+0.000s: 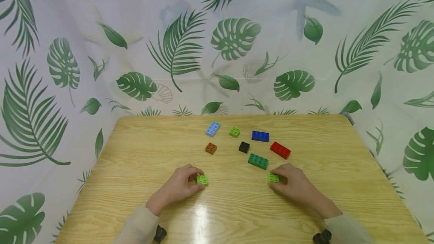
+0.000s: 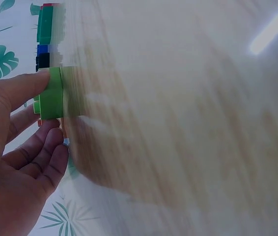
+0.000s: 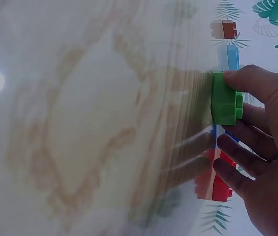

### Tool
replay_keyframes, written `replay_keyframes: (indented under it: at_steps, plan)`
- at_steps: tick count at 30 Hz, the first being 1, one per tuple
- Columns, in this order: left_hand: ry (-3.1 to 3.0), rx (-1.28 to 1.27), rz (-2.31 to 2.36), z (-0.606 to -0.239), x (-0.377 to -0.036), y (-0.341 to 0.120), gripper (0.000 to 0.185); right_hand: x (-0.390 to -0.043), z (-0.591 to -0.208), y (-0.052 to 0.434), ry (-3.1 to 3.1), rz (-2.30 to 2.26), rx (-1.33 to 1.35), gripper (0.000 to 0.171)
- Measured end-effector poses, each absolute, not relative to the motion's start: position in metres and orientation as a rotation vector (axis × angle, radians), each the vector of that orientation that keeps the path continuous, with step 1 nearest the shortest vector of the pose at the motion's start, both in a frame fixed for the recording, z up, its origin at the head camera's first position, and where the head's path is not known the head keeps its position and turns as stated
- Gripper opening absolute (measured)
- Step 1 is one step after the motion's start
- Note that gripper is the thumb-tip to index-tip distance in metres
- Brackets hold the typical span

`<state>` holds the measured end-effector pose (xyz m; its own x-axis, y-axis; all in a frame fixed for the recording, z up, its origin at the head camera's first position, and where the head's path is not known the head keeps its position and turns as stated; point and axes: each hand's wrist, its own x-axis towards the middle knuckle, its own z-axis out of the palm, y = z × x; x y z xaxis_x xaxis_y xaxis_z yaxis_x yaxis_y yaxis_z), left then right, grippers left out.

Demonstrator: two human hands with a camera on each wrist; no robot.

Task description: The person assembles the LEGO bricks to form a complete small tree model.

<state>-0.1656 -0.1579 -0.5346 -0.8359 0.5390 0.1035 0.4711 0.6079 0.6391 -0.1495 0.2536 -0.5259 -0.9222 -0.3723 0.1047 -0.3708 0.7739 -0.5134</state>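
Observation:
My left hand (image 1: 181, 185) pinches a small light green brick (image 1: 202, 179) that sits on the wooden table (image 1: 135, 168). In the left wrist view the thumb lies on that light green brick (image 2: 54, 93) and the other fingers (image 2: 41, 157) curl below it. My right hand (image 1: 293, 183) pinches a second small green brick (image 1: 272, 178), also resting on the table. The right wrist view shows this green brick (image 3: 224, 98) between the thumb and fingers (image 3: 237, 152).
Further back on the table lie a dark green long brick (image 1: 258, 161), a red brick (image 1: 280, 150), a black brick (image 1: 244, 147), a blue brick (image 1: 260, 136), a small green brick (image 1: 234, 132), a light blue brick (image 1: 213, 128) and a brown brick (image 1: 211, 148). A leaf-print curtain (image 1: 217, 48) surrounds the table.

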Motion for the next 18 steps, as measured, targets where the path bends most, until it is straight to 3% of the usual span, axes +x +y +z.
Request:
replay_keyframes:
  at_steps: [18]
  plan:
    - [2.712,0.854,1.042,-0.535,-0.166,-0.159,0.038,-0.150,-0.522,0.203,2.872,-0.826,-0.859,0.032]
